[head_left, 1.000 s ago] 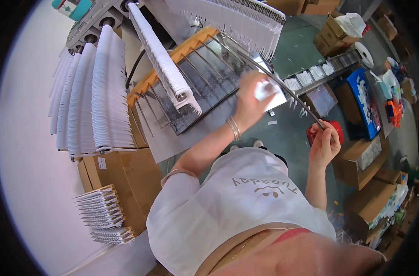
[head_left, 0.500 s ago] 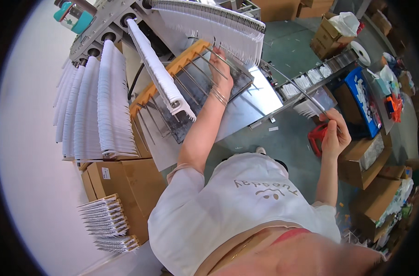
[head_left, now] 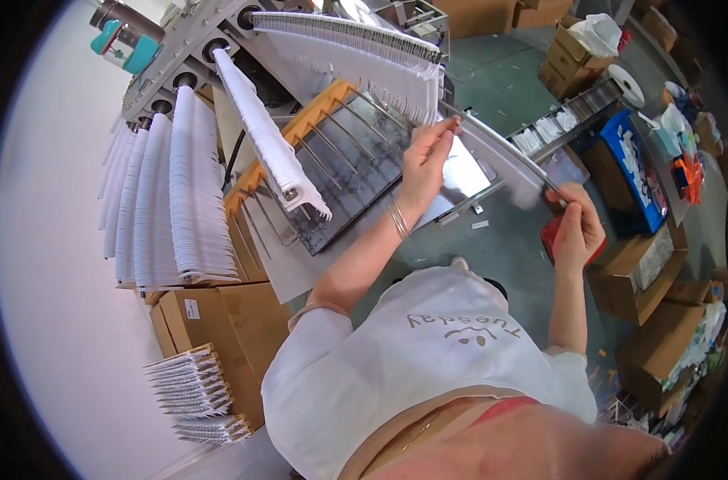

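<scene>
A thin metal rod (head_left: pixel 450 107) slants down to the right in front of me, its far end by the hanging row of white pieces (head_left: pixel 356 60). My right hand (head_left: pixel 578 228) is closed around the rod's near end. My left hand (head_left: pixel 428 164) pinches at the rod farther up, fingers pressed together. Between my hands a blurred strip of thin white pieces (head_left: pixel 504 160) hangs along the rod. Left of my left hand lies a dark flat plate (head_left: pixel 364 172) with an orange toothed rack (head_left: pixel 328 104) carrying several bare metal rods.
More rods loaded with white pieces (head_left: pixel 194 184) jut from the machine frame (head_left: pixel 168 84) at left. Cardboard boxes (head_left: pixel 228 320) stand below them. At right are a blue tray (head_left: pixel 632 172), a red stool-like object (head_left: pixel 550 236) and open cartons (head_left: pixel 640 272). A bottle (head_left: pixel 128 44) rests on the machine.
My left hand has moved right, from over the rack's rods to the rod held by my right hand. White pieces now show along that rod between my hands. My right hand stays nearly in place.
</scene>
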`<action>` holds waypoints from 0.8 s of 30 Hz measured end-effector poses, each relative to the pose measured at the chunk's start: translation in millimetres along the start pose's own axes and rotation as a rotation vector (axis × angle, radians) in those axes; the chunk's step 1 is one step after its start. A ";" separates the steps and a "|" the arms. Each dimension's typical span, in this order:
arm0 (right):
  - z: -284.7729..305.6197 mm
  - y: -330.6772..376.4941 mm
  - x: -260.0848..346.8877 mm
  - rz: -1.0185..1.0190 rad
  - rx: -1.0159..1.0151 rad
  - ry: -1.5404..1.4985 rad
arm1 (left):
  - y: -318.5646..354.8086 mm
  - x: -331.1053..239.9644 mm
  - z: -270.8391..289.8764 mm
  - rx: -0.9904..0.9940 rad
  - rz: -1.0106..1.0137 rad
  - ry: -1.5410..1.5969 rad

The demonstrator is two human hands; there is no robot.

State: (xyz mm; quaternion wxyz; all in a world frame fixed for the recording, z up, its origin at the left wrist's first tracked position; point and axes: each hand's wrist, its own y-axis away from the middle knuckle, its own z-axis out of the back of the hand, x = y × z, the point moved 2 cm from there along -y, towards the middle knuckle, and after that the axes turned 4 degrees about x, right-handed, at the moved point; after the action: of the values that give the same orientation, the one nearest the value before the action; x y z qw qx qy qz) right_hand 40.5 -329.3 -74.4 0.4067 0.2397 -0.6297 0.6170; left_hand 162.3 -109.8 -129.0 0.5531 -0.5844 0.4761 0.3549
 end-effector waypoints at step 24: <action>-32.8 -22.8 -9.1 -0.193 -0.061 -0.165 | -83.5 61.7 39.1 -0.244 0.058 0.327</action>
State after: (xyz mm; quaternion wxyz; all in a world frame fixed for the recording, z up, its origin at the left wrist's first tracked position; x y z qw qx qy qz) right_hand 70.9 -302.1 -71.5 0.4181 0.3369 -0.6534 0.5336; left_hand 264.0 -86.8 -166.6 0.3832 -0.6829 0.5296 0.3261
